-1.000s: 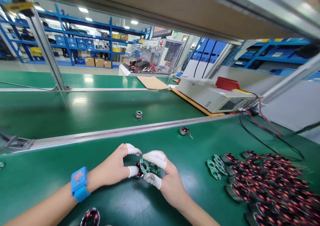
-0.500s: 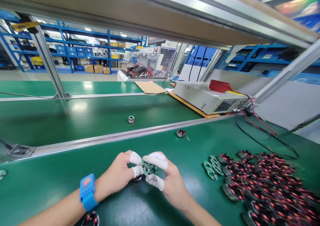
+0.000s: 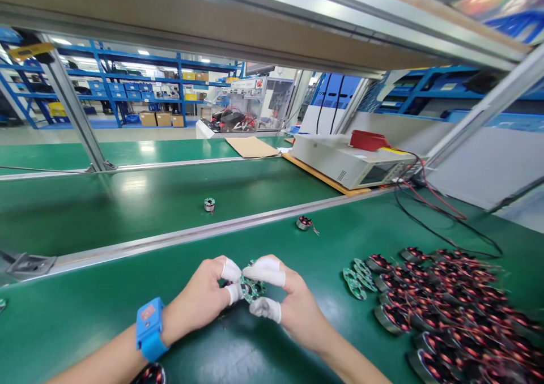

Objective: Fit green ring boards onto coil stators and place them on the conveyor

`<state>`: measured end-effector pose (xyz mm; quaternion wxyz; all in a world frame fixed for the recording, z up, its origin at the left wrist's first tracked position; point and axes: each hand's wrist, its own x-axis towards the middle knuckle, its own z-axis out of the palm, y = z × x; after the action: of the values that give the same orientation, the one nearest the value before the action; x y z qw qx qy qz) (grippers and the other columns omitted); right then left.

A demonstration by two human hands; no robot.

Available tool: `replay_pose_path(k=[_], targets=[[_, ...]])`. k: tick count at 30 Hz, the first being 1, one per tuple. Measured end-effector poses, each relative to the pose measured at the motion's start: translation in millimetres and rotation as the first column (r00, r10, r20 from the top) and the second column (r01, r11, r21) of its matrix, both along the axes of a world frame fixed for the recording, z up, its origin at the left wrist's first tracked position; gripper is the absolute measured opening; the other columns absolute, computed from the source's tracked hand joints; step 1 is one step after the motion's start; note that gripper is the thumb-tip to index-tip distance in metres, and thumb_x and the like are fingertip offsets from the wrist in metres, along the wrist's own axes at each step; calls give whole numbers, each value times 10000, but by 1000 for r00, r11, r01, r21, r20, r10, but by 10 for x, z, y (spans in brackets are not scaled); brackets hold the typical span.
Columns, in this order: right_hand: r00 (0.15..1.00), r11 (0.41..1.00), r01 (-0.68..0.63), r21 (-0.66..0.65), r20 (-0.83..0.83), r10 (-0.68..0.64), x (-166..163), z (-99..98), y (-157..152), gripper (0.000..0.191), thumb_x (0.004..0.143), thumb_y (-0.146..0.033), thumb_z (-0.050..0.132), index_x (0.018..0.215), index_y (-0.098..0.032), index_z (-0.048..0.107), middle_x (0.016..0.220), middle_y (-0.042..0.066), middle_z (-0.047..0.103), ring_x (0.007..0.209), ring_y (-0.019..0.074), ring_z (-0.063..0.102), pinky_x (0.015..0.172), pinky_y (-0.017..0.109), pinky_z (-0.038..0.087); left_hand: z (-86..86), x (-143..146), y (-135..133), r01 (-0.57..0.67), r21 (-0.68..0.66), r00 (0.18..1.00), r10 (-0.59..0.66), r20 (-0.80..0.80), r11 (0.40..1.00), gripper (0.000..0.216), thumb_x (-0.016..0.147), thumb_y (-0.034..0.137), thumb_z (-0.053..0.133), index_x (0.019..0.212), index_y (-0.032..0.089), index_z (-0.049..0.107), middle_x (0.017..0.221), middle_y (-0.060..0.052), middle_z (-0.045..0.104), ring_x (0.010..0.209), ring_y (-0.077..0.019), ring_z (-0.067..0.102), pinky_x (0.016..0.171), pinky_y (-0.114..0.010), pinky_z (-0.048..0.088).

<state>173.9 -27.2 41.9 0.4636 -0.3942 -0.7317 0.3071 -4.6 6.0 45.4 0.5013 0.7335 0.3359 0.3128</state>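
One green disc (image 3: 251, 289) between left hand (image 3: 204, 296), right hand (image 3: 293, 310); two stators (image 3: 209, 204) (image 3: 303, 222) beyond.

No text, number or brand can be read anywhere in the frame. The green circuit board (image 3: 251, 288) pinched between the fingers (image 3: 263, 273) at lower centre shows no legible print. The blue wristband (image 3: 149, 327) at lower left carries a small reddish patch, its marking too small to make out. The yellow tag (image 3: 29, 50) on the post at upper left is blurred. The cardboard boxes (image 3: 159, 118) on the far shelving and the white instrument (image 3: 340, 160) right of centre show no readable lettering.
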Motion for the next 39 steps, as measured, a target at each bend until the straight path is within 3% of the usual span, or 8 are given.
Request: replay_pose_path(k=[15,30,33,35,37,39], targets=[[997,998,51,37,-58,-49,-48,-55,-6,353,651,-466,747,943,-269,721,812,51,644,740,185,597,673,317,504,-2,29,-77,-52,-16,999,53,12,998,125,690,175,508,570,149,531,632,10,486,636,-127,445,605,-228,350],[999,999,33,-3,-22,-33,2,-34,22,430,674,-585,662,941,-252,717,845,66,643,769,196,593,697,327,506,55,15,-12,-17,38,996,21,-90,999,156,715,139,477,593,149,574,662,-4,548,673,-138,500,646,-232,393],[996,996,89,-11,-22,-89,13,-49,27,413,684,-558,674,955,-247,701,867,61,655,783,199,600,725,328,506,19,-91,50,-48,88,986,62,-158,995,137,748,193,532,808,165,653,839,-32,616,810,-169,544,773,-266,418],[988,988,153,-25,-14,-153,4,-80,30,404,685,-537,686,959,-240,690,885,63,660,815,209,603,755,338,503,-47,-175,75,-94,153,957,132,-257,984,300,712,287,630,991,177,637,983,-59,607,920,-208,531,856,-315,403],[983,982,183,-47,25,-182,-27,-126,31,397,680,-522,699,946,-228,687,894,71,661,839,223,604,768,351,500,-141,-229,73,-97,218,905,177,-386,971,474,610,388,729,1020,171,631,986,-70,591,921,-238,514,834,-345,408],[982,983,173,-68,85,-167,-77,-183,29,379,670,-507,711,914,-217,693,888,80,659,848,238,603,762,365,501,-240,-237,49,-51,276,857,184,-482,960,472,557,445,760,930,174,657,894,-52,589,850,-232,508,755,-329,412]])
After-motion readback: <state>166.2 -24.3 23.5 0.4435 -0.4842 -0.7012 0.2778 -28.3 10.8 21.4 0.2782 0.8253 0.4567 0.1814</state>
